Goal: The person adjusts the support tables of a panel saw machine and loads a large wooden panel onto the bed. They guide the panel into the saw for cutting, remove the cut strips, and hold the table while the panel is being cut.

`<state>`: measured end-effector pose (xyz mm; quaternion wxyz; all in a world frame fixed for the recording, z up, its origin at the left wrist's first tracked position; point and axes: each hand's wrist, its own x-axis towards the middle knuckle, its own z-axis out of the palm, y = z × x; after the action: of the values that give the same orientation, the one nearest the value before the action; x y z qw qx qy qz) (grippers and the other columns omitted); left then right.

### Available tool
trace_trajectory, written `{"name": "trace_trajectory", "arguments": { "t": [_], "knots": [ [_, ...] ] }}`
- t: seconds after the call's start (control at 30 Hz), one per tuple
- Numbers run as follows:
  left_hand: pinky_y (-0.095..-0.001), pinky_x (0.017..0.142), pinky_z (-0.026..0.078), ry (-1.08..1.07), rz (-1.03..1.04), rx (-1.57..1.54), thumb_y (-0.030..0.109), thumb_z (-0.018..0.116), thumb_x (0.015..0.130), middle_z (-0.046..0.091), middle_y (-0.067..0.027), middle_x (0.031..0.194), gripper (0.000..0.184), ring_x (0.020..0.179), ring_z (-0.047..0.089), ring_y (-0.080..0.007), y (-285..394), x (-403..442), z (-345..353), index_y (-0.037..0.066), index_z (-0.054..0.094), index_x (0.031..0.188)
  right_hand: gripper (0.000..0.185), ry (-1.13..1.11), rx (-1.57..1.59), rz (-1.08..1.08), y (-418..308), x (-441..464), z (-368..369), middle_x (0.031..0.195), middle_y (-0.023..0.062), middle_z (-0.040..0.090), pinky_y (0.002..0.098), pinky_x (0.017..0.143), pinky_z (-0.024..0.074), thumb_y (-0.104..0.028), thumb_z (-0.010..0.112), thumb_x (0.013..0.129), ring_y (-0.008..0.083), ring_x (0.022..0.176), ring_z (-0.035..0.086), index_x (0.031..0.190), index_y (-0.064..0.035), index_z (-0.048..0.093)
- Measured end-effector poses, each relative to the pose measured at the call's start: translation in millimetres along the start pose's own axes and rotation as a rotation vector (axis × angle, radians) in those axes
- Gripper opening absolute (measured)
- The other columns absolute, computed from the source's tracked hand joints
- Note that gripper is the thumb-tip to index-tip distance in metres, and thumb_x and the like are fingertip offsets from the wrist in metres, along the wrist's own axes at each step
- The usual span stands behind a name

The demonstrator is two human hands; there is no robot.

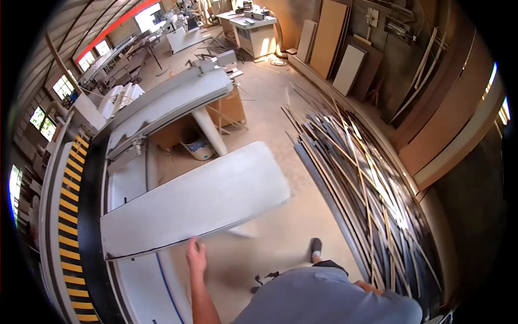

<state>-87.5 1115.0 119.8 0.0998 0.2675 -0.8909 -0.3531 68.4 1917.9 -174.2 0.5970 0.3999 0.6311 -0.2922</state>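
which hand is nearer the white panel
The left hand, at the near edge of the white panel; the right hand is farther away, beside the shirt.

You've got a grey-blue shirt (pixel 318 297) on, soft-looking plain cloth, kinda broad and rounded from up here; below it there's just a sliver of your dark bottoms (pixel 331 264), too little showing to say shorts or long pants; your dark shoe (pixel 315 244) has a rounded toe, with a pale sock (pixel 317 252) right at the ankle; your left hand (pixel 196 256) is bare, forearm too, and so's your right hand (pixel 368 287), though the shirt hides a chunk of it; can't tell if those black strappy bits (pixel 267 276) beside the shirt are yours.
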Motion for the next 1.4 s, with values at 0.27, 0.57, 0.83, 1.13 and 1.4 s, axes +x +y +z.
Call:
{"name": "trace_trajectory", "arguments": {
  "t": [0.27, 0.57, 0.83, 1.13, 1.4],
  "knots": [
    [-0.0616, 0.132, 0.023, 0.238, -0.061, 0.565, 0.041, 0.068, 0.105, 0.038, -0.0232, 0.172, 0.068, 0.159, 0.032, -0.0471, 102.6, 159.2, 212.2, 0.007, 0.049, 0.161, 0.031, 0.331, 0.147, -0.423, -170.6, -62.9, -298.1, 0.104, 0.0082, 0.080, 0.0352, 0.071, 0.0579, -0.026, 0.062, 0.104, 0.0207, 0.085, 0.075, 0.123, -0.0052, 0.074],
    [-0.0587, 0.136, 0.015, 0.227, -0.151, 0.462, 0.039, 0.066, 0.105, 0.038, -0.0159, 0.175, 0.064, 0.165, 0.027, -0.0385, 265.2, 313.0, 313.9, 0.007, 0.053, 0.159, 0.032, 0.434, -0.321, -0.598, -499.7, -114.6, -481.7, 0.106, 0.0089, 0.083, 0.0382, 0.083, 0.0606, -0.030, 0.061, 0.103, 0.0227, 0.102, 0.080, 0.116, -0.0075, 0.079],
    [-0.0567, 0.119, 0.042, 0.301, -0.022, 0.194, 0.029, 0.082, 0.091, 0.068, -0.0222, 0.138, 0.052, 0.134, 0.059, -0.0426, 292.0, 506.3, 401.9, 0.002, 0.069, 0.133, 0.042, 0.320, -0.751, -0.713, -765.4, -155.1, -546.3, 0.116, 0.0167, 0.080, 0.0431, 0.086, 0.0608, -0.037, 0.065, 0.105, 0.0298, 0.105, 0.078, 0.132, -0.0072, 0.074],
    [-0.0557, 0.085, 0.058, -0.068, -0.385, -0.135, 0.042, 0.055, 0.108, 0.079, -0.0161, 0.099, 0.039, 0.097, 0.075, -0.0417, 290.8, 607.6, 428.5, 0.010, 0.076, 0.102, 0.040, 0.142, -1.073, -1.048, -1232.2, -182.7, -480.8, 0.119, 0.0209, 0.077, 0.0402, 0.088, 0.0617, -0.034, 0.069, 0.107, 0.0295, 0.113, 0.075, 0.126, 0.0014, 0.074],
    [-0.0529, 0.082, 0.058, 0.359, -0.782, -0.115, 0.042, 0.067, 0.102, 0.077, -0.0165, 0.092, 0.037, 0.095, 0.075, -0.0410, 265.0, 685.7, 326.4, 0.007, 0.077, 0.095, 0.031, -0.363, -1.142, -1.605, -1584.4, -396.3, -153.9, 0.122, 0.0159, 0.080, 0.0386, 0.104, 0.0559, -0.015, 0.067, 0.106, 0.0250, 0.116, 0.073, 0.128, 0.0041, 0.074]
  ]
}}
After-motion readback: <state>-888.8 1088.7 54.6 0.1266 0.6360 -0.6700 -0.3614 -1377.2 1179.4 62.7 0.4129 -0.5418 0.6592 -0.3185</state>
